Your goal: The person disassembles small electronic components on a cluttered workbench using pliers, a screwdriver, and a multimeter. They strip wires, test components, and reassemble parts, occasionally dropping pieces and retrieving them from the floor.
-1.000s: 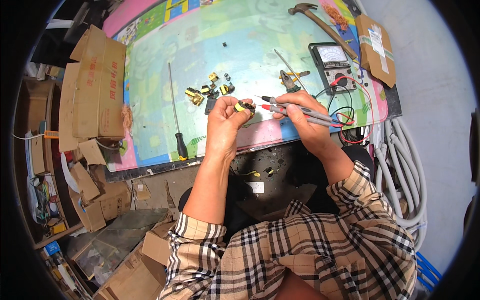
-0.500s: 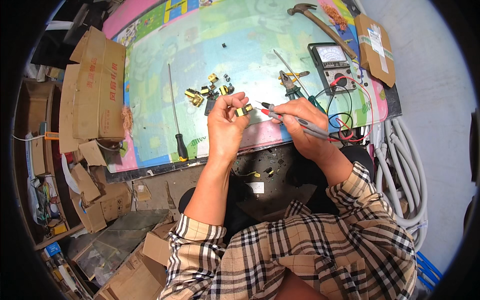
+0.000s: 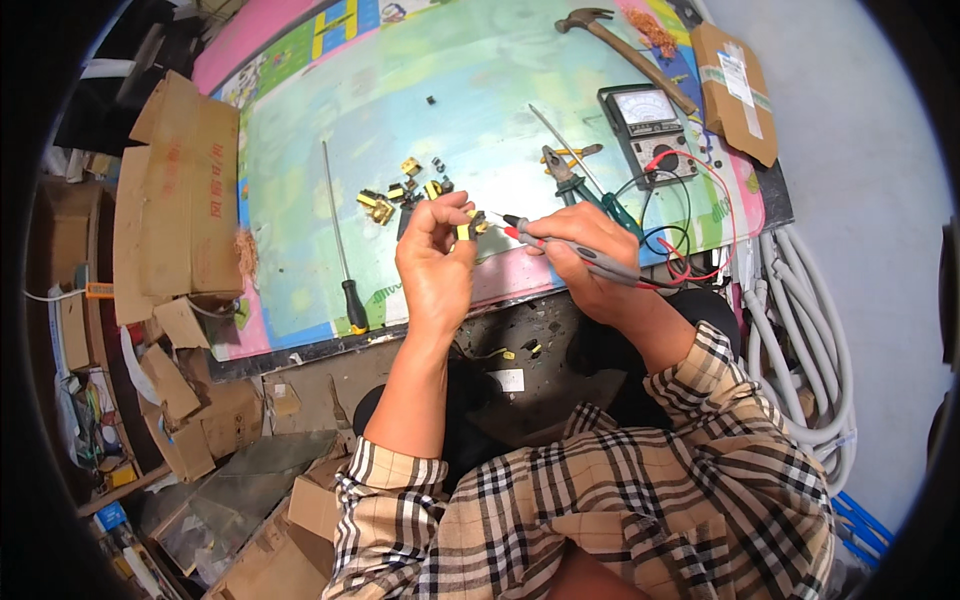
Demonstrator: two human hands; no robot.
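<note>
The left hand (image 3: 436, 262) pinches a small yellow-and-black transformer (image 3: 463, 231) above the desk's (image 3: 285, 240) near edge; the right hand (image 3: 592, 245) has its grip around two test probes (image 3: 608, 268), their tips beside it, contact too fine to make out. Test leads (image 3: 657, 159) loop from an analog multimeter (image 3: 650, 120) by the right edge, near green-handled pliers (image 3: 567, 178). A claw hammer (image 3: 632, 58) lies toward the far right corner. The left hand covers part of the transformer and of the component heap (image 3: 378, 208) beyond.

Red characters (image 3: 216, 182) mark the cardboard box (image 3: 172, 235), a yellow letter (image 3: 334, 24) the surface (image 3: 490, 70); the scale (image 3: 645, 106) on the analog multimeter (image 3: 648, 136) is illegible.
</note>
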